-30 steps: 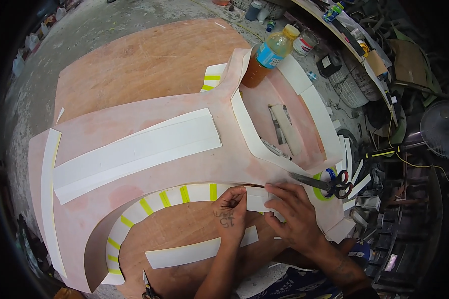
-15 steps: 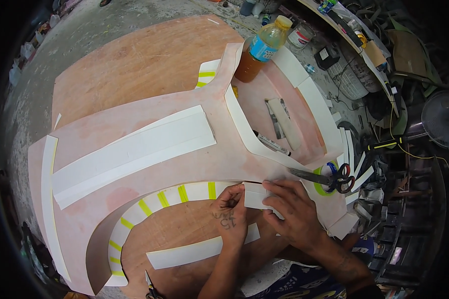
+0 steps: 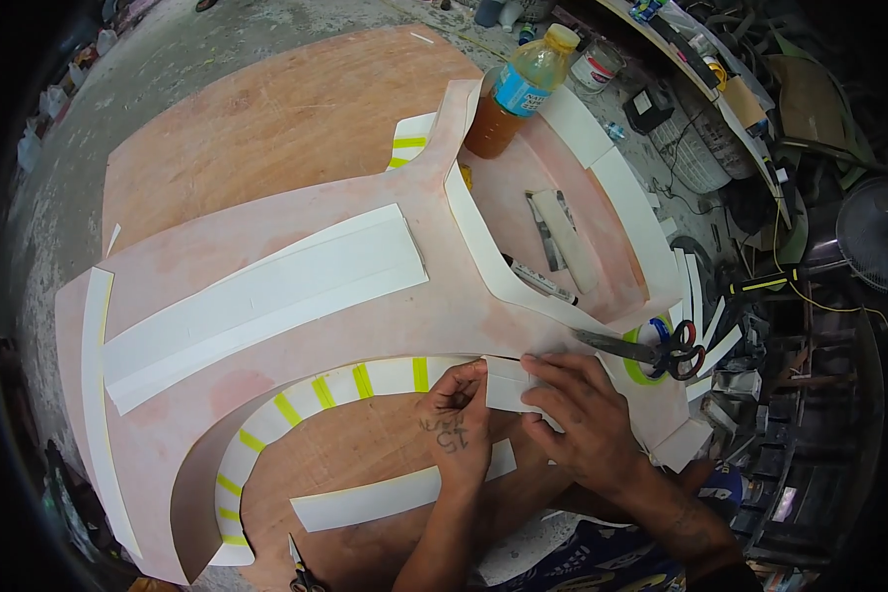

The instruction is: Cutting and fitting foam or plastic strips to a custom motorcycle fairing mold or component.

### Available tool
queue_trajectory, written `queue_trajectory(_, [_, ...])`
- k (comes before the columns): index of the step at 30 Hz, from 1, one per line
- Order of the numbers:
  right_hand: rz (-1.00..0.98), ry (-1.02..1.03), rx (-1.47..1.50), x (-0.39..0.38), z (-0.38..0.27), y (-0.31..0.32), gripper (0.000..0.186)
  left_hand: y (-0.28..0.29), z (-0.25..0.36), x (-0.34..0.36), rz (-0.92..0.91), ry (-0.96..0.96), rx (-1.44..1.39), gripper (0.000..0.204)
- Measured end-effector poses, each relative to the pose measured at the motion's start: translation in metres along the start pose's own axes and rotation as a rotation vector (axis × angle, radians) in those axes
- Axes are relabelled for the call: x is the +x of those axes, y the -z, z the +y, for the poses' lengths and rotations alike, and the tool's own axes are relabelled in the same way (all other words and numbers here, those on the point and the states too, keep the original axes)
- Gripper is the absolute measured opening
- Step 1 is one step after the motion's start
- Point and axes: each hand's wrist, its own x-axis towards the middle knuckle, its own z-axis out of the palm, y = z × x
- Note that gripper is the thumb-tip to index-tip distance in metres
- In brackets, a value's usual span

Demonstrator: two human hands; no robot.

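Note:
Between my two hands a small white card piece [image 3: 505, 385] lies against the inner curved edge of a large pinkish panel [image 3: 444, 326]. My left hand [image 3: 456, 414] pinches the card's left end, fingers closed. My right hand [image 3: 582, 409] is on its right end, thumb and fingers closed round it. Leftward along the same curve runs a white card strip [image 3: 390, 378] joined by several yellow-green tape pieces [image 3: 363, 381]. Black-handled scissors [image 3: 675, 350] rest on the panel beside a roll of green tape [image 3: 639, 371], right of my right hand.
A loose white strip [image 3: 394, 501] and small scissors [image 3: 302, 567] lie on the brown board below. Wide white card sheets [image 3: 266, 306] cover part of the panel. A bottle of brown liquid [image 3: 518, 94] stands in the far recess, near a marker [image 3: 542, 281] and a pale block [image 3: 564, 237].
Both hands keep hold of the small card at the curved edge, with barely any shift. Everything else stays where it was.

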Motion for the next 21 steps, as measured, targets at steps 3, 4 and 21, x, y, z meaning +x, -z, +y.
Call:
queue_trajectory(3, [-0.006, 0.009, -0.002, 0.001, 0.000, 0.001, 0.030, 0.001, -0.001, 0.000, 0.015, -0.008, -0.021, 0.016])
queue_trajectory(4, [-0.006, 0.009, -0.002, 0.001, 0.000, 0.001, 0.030, 0.002, -0.002, 0.000, 0.000, -0.015, -0.016, 0.013])
queue_trajectory(21, [-0.013, 0.018, -0.014, 0.002, 0.001, 0.000, 0.029, -0.004, -0.012, -0.007, 0.036, -0.109, -0.030, 0.014])
